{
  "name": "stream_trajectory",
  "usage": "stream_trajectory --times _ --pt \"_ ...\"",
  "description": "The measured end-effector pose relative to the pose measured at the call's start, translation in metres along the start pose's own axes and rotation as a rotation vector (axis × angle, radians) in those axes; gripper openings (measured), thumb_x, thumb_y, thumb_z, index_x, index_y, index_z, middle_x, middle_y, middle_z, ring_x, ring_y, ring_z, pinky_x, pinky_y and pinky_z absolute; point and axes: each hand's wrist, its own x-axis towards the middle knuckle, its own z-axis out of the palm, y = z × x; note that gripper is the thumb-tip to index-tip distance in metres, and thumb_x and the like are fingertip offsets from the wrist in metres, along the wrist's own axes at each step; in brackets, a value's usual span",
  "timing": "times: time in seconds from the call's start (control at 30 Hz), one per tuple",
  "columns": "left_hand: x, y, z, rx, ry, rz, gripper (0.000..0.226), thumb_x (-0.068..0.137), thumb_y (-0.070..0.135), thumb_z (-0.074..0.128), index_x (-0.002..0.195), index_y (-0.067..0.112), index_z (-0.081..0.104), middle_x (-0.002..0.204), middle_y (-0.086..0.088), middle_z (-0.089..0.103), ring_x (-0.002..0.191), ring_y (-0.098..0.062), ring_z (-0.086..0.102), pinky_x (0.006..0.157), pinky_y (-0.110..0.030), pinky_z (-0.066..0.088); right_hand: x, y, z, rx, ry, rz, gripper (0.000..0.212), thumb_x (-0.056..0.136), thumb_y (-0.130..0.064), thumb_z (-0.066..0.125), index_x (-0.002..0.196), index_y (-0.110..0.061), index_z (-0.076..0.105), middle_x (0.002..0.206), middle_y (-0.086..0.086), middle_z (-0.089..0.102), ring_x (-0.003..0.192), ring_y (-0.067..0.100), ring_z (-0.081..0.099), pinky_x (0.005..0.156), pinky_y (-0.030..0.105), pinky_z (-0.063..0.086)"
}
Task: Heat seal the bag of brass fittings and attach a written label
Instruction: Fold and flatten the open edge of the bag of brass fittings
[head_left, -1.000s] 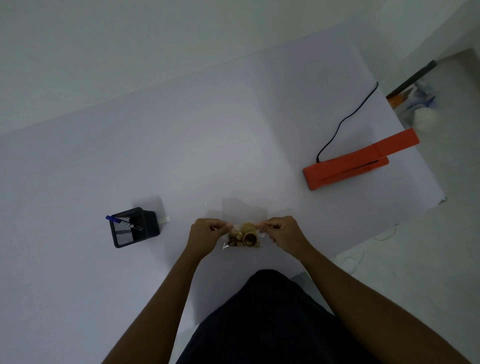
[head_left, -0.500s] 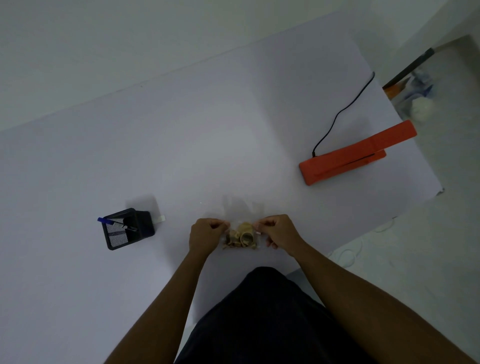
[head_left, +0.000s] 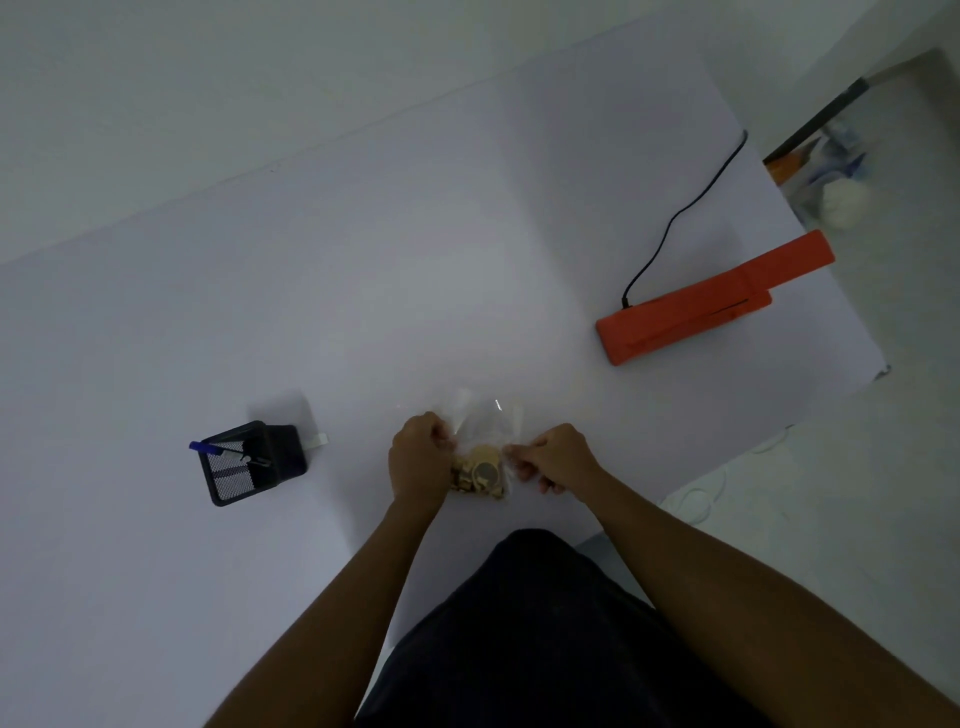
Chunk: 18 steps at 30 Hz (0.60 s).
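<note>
A clear plastic bag (head_left: 485, 423) with brass fittings (head_left: 480, 473) at its bottom sits near the front edge of the white table (head_left: 363, 291). My left hand (head_left: 418, 460) pinches the bag's left side and my right hand (head_left: 553, 454) pinches its right side, just above the fittings. The bag's open top stands up behind my fingers. An orange heat sealer (head_left: 711, 301) lies at the right of the table, arm down, with a black cord (head_left: 680, 213) running to the back. A small white label (head_left: 318, 440) lies beside the pen holder.
A black mesh pen holder (head_left: 252, 462) with a blue pen (head_left: 200, 446) stands at the left front. Past the table's right edge, on the floor, are blurred items and a white bundle (head_left: 844, 195). My dark clothing fills the bottom centre.
My hands have kept their pinch on the bag's sides and lifted it a little, so the empty top of the bag now stands up higher behind my fingers. The view has drifted slightly.
</note>
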Motion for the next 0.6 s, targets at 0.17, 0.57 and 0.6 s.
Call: stream_trajectory --times 0.17,0.57,0.6 --pt "-0.002 0.005 0.007 0.213 -0.117 0.25 0.024 0.085 0.005 0.063 0.105 0.013 0.072 0.104 -0.005 0.067 0.09 -0.025 0.064 0.072 -0.032 0.052 -0.002 0.007 -0.002 0.055 -0.008 -0.013 0.05 0.082 -0.05 0.078 0.074 -0.001 0.078 0.068 0.008 0.077 0.041 0.017 0.059 0.04 0.021 0.043" --pt "-0.041 0.008 0.028 0.731 -0.201 0.524 0.069 0.088 0.076 0.032 0.14 0.032 0.04 0.139 -0.023 0.042 0.115 -0.043 0.044 0.088 -0.05 0.045 0.005 -0.012 -0.011 0.502 0.073 -0.224 0.036 0.101 -0.025 0.06 0.089 0.006 0.074 0.079 0.021 0.074 0.062 0.026 0.069 0.056 0.031 0.055" --pt "-0.043 0.01 0.029 0.729 -0.205 0.499 0.073 0.088 0.078 0.025 0.144 0.033 0.037 0.143 -0.023 0.038 0.122 -0.045 0.04 0.094 -0.052 0.041 0.004 -0.017 -0.009 0.557 0.035 -0.218 0.036 0.101 -0.025 0.059 0.093 0.006 0.074 0.083 0.022 0.075 0.07 0.029 0.071 0.062 0.033 0.058"
